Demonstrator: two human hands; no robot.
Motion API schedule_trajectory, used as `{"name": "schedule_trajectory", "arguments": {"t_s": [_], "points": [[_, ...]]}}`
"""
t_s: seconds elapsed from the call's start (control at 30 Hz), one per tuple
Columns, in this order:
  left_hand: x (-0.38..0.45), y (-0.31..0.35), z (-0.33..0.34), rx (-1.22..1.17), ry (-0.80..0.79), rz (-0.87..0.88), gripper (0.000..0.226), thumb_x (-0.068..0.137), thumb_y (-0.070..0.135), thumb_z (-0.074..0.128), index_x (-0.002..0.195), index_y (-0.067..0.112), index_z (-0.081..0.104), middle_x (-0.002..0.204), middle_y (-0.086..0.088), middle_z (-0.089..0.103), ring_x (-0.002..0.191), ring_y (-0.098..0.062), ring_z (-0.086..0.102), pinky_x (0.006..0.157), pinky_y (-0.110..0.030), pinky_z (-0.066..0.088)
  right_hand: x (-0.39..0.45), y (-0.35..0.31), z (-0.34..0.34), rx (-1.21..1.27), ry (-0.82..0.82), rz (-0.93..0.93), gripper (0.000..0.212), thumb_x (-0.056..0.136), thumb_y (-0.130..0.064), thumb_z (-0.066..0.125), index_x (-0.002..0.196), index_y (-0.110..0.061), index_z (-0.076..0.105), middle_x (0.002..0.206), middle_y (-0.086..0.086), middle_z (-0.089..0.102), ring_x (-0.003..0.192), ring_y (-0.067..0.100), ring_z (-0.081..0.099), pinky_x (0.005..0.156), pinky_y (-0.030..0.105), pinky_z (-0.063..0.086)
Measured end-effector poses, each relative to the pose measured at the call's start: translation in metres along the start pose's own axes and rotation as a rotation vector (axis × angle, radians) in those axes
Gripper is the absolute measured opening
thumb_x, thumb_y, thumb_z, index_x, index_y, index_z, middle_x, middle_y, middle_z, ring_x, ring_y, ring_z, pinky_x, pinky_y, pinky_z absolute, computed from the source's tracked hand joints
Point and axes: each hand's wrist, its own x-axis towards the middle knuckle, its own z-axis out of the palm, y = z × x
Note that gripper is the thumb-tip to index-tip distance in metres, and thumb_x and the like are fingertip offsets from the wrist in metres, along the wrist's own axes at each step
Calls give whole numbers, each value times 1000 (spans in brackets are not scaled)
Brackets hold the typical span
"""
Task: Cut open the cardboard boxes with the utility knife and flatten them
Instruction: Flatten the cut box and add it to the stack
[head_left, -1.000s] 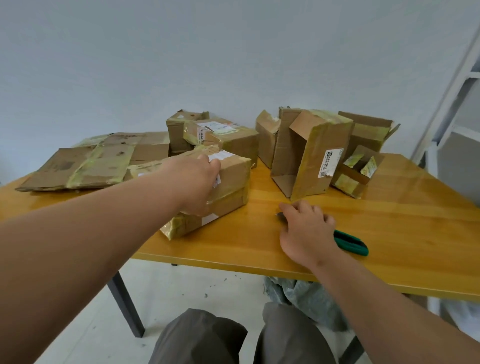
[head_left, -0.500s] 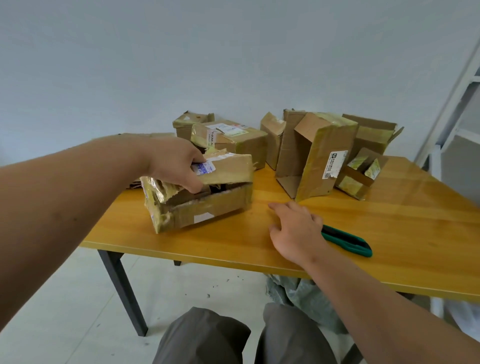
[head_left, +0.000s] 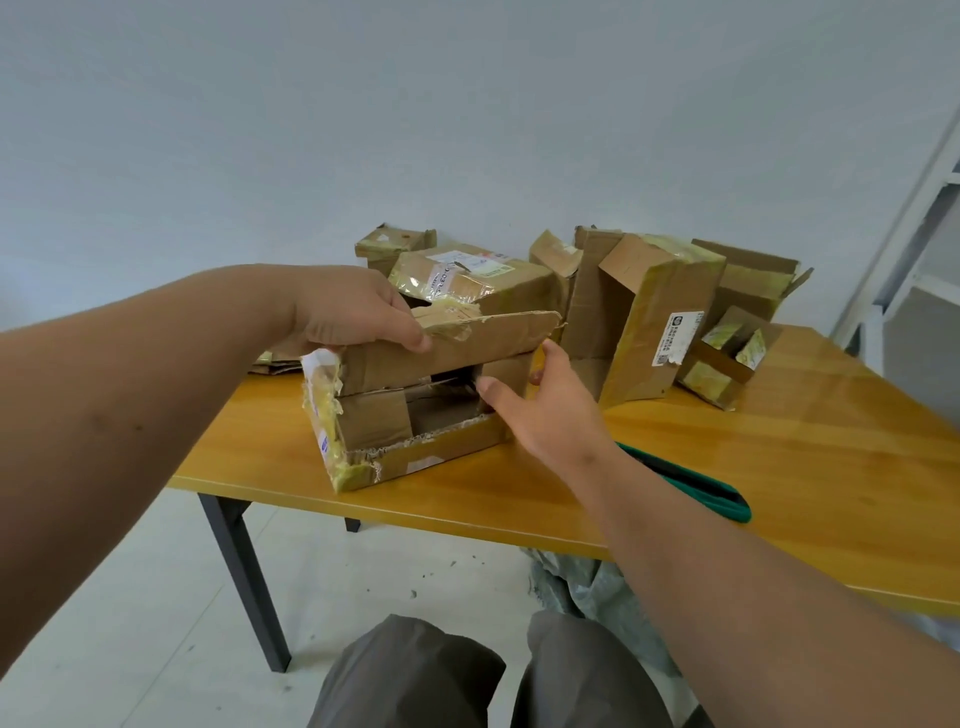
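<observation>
Box (head_left: 415, 410): we see it tipped up near table (head_left: 779, 467) front edge, open side facing us.
Left hand (head_left: 358, 312): we see fingers curled over top flap, gripping.
Right hand (head_left: 545, 410): fingers spread, touching box's right end, holding nothing.
Knife (head_left: 691, 486): green, lying on table under right forearm.

The right forearm hides part of the green utility knife (head_left: 717, 496) (blade end unseen).

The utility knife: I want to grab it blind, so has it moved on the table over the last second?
No. The utility knife lies at the same spot near the table's front edge; only the right hand left it.
</observation>
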Motion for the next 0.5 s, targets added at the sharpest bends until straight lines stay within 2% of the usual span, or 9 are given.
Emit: {"name": "schedule_trajectory", "arguments": {"t_s": [0.07, 0.13, 0.23, 0.4, 0.5], "points": [[-2, 0, 0, -15, 1, -1, 24, 88, 28, 67, 89, 6, 73, 86, -9, 75, 85, -24, 69, 84, -37, 53, 4, -7, 8, 51, 34, 35, 96, 71, -72, 67, 147, -27, 28, 141, -4, 51, 130, 25, 50, 103, 53, 46], [-2, -1, -1, -23, 2, 4, 27, 88, 31, 67, 93, 5, 74, 93, -11, 75, 94, -28, 69, 91, -39, 52, 7, -13, 14, 36, 84, 75, 98, 67, -72, 72, 144, -25, 32, 140, -2, 51, 128, 26, 51, 101, 53, 47], [-1, -2, -2, -27, -7, 24, 30, 87, 32, 67, 96, 5, 74, 95, -11, 75, 98, -28, 69, 95, -40, 52, 9, -15, 19, -20, 116, 94, 82, 74, -63, 73, 137, -22, 39, 133, -1, 53, 120, 26, 55, 97, 52, 49], [3, -4, -6, -14, 41, 61, 27, 84, 36, 69, 92, 11, 77, 92, -5, 75, 94, -23, 69, 92, -38, 53, 8, -5, 7, 101, 53, 55, 35, 88, -31, 62, 121, -25, 49, 106, -3, 59, 94, 18, 60, 85, 43, 55], [8, -7, -7, -45, 64, 65, 20, 82, 33, 72, 87, 14, 77, 80, 3, 75, 79, -11, 69, 72, -25, 51, 4, 9, -5, 168, 34, 71, 18, 96, -11, 48, 110, -20, 56, 90, -2, 61, 83, 17, 58, 68, 34, 51]]}}
